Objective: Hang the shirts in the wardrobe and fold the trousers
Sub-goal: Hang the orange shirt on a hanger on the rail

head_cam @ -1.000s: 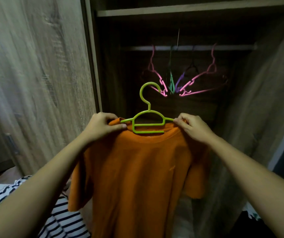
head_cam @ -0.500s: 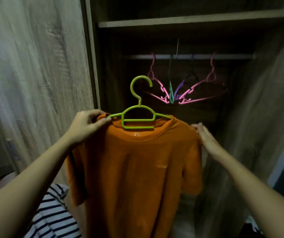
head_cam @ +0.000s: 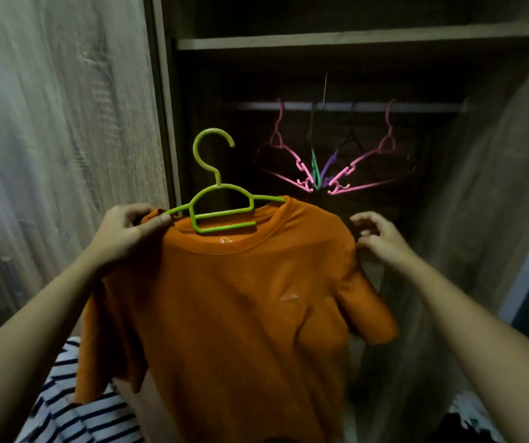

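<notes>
An orange T-shirt (head_cam: 240, 302) hangs on a lime green hanger (head_cam: 221, 203), held up in front of the open wardrobe. My left hand (head_cam: 125, 231) grips the shirt's left shoulder together with the hanger's arm. My right hand (head_cam: 375, 238) hovers at the shirt's right shoulder with fingers loosely curled, a fingertip or two touching the fabric's edge but holding nothing. The hanger's hook points up, well below and left of the wardrobe rail (head_cam: 346, 106).
Several empty hangers, pink (head_cam: 301, 174), green and purple, hang bunched on the rail. A shelf (head_cam: 352, 39) sits above. The wardrobe door (head_cam: 65, 123) stands at left, a side panel (head_cam: 496, 187) at right. A striped garment (head_cam: 74, 414) lies bottom left.
My right hand has let go of the shirt's right shoulder and drawn slightly outward. The shirt and hanger have shifted left and tilted, held by the left hand alone.
</notes>
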Motion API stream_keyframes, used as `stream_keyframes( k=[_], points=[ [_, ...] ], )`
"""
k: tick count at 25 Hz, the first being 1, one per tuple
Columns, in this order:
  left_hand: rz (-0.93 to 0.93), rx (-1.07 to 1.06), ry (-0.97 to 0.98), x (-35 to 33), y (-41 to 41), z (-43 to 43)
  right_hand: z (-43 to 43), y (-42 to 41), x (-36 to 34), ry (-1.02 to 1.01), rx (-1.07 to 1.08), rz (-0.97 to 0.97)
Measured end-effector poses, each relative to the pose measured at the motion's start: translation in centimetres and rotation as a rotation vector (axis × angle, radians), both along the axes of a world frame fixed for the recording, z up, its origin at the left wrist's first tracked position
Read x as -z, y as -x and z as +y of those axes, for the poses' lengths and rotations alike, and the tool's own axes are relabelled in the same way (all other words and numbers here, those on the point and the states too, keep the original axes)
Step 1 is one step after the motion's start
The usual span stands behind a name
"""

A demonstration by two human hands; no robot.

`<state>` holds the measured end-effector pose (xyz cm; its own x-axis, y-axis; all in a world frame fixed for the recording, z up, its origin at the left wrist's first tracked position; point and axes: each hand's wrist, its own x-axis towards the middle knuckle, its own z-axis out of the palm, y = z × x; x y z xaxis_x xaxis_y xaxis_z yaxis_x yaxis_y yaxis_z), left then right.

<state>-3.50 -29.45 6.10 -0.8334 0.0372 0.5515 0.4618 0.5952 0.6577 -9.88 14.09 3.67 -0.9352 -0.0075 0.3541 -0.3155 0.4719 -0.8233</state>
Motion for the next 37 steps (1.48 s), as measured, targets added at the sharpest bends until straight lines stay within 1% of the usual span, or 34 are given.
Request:
stream_keyframes(
  k=[2, 3, 5, 6, 7, 12, 14, 16, 18, 20, 22, 24, 28, 30, 32, 33, 35, 37],
  points=[
    [-0.017, 0.011, -0.041, 0.2, -0.1, 0.5, -0.5, -0.2, -1.2, 0.0, -0.112, 0.032],
    [-0.02, 0.015, -0.05, 0.3, -0.1, 0.8, -1.0, -0.5, -1.9, -0.077, -0.163, 0.047],
    [-0.022, 0.024, -0.057, 0.4, 0.0, 1.5, -2.1, -1.0, -2.6, -0.344, -0.225, 0.061],
    [-0.028, 0.034, -0.056, 0.3, 0.0, 1.8, -2.6, -1.2, -2.7, -0.427, -0.245, 0.061],
    [-0.031, 0.047, -0.048, 0.2, 0.0, 2.0, -3.0, -1.3, -2.6, -0.465, -0.252, 0.065],
    [-0.056, 0.102, 0.006, -0.2, -0.7, 2.8, -5.0, -2.6, -3.0, -0.402, -0.352, 0.145],
    [-0.043, 0.093, -0.027, -0.2, -0.7, 2.9, -5.7, -3.0, -3.4, -0.379, -0.331, 0.198],
    [-0.024, 0.079, -0.054, -0.1, -0.7, 2.8, -6.1, -3.3, -3.5, -0.309, -0.276, 0.253],
    [-0.021, 0.081, -0.045, 0.0, -0.8, 2.8, -6.3, -3.6, -3.4, -0.237, -0.238, 0.266],
    [-0.024, 0.074, -0.018, 0.1, -0.7, 3.0, -6.8, -3.9, -3.2, -0.265, -0.173, 0.284],
    [-0.018, 0.07, -0.003, 0.0, -0.6, 3.2, -7.3, -3.9, -3.3, -0.363, -0.093, 0.301],
    [-0.015, 0.068, -0.001, -0.1, -0.5, 3.3, -7.5, -4.0, -3.6, -0.404, -0.085, 0.274],
    [-0.029, 0.098, 0.043, -0.2, -0.8, 3.0, -7.0, -4.1, -3.5, -0.335, -0.206, 0.173],
    [-0.058, 0.157, 0.135, -0.7, -0.9, 2.6, -6.8, -3.8, -3.1, -0.331, -0.173, 0.203],
    [-0.132, 0.16, 0.204, -1.1, -0.7, 1.7, -6.5, -3.5, -3.1, -0.298, -0.098, 0.22],
    [-0.172, 0.133, 0.194, -1.1, -0.6, 1.0, -6.4, -3.3, -3.1, -0.274, -0.079, 0.217],
    [-0.196, 0.089, 0.099, -0.3, -0.5, -0.1, -6.1, -3.3, -3.2, -0.224, -0.084, 0.215],
    [-0.113, 0.008, 0.026, 0.9, -0.5, -0.6, -6.1, -3.5, -3.3, -0.159, -0.124, 0.217]
  ],
)
